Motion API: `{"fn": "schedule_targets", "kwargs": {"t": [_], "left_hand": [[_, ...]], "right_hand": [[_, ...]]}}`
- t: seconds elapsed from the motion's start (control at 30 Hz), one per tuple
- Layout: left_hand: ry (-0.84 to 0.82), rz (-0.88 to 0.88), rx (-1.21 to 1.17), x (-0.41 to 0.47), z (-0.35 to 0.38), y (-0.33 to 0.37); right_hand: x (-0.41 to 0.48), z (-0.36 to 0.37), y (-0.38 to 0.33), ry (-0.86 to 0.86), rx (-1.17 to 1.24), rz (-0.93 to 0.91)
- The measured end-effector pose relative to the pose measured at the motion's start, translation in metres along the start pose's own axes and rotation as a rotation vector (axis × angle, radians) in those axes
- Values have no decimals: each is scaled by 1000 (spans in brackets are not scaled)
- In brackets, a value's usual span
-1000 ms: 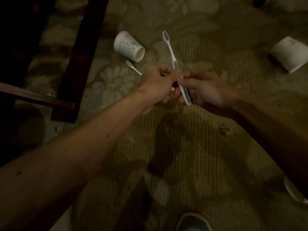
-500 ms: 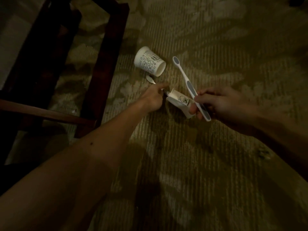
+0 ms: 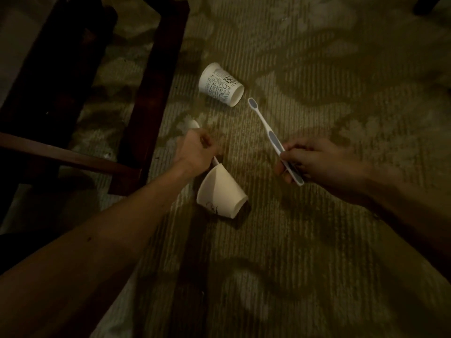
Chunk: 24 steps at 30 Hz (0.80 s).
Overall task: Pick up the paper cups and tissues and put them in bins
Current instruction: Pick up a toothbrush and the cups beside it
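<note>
1. Grip state. The left hand [image 3: 197, 151] is curling its fingers around a white utensil [image 3: 194, 123]. The rounded end is showing beyond the knuckles and the stem is emerging below the palm. The right hand [image 3: 317, 164] is pinching the handle of a toothbrush [image 3: 272, 137], and the brush head is pointing forward and to the left. Neither hand is free.

2. Task items. 2 paper cups are in view.
- The plain cup [image 3: 220, 193] is sitting just below the left hand, with its creased edge touching the utensil stem. Whether the fingers are also holding it cannot be told.
- The printed cup [image 3: 219, 85] is lying on its side on the carpet [image 3: 317, 240], apart from both hands. It is beside the dark wooden frame [image 3: 156, 81].
- No tissue and no bin are showing.

3. Governing relation. The printed cup is lying forward of the left hand and slightly to its right. Its long axis is running from far-left to near-right, with the open mouth facing the toothbrush head. The left hand is the nearer of the 2. The right hand is lying well off to the cup's mouth side.

4. Judgement. A reach for the printed cup is likely falling to the left hand, approaching across the cup wall. A loaded grip is risking a dropped utensil or a crushed cup.
</note>
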State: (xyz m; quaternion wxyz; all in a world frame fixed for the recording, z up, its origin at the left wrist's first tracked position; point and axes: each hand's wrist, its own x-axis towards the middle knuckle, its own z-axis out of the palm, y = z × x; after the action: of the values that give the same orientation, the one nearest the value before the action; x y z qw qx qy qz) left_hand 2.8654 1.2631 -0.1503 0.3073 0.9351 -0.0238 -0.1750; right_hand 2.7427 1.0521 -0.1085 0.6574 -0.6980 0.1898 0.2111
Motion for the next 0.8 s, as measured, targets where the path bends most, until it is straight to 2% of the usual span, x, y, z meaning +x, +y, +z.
{"fn": "schedule_targets", "kwargs": {"t": [0.2,0.33,0.5,0.6,0.67,0.8], "left_hand": [[142,168,-228,-19,-37,17],[240,324,-203,-32,-56,34],[177,492,-91,-50,-71,58],[47,540,-104,-61,-73,68],[10,552,-120,-68,-66,71],[-51,522,-186,-77,-47,68]], "right_hand": [[-2,33,-5,69,45,28],[-6,52,-12,93,199,-7],[-11,67,-16,284,190,-37],[-18,70,-18,326,176,-71],[-21,72,-19,298,226,-77],[-30,77,-20,100,568,-49]]}}
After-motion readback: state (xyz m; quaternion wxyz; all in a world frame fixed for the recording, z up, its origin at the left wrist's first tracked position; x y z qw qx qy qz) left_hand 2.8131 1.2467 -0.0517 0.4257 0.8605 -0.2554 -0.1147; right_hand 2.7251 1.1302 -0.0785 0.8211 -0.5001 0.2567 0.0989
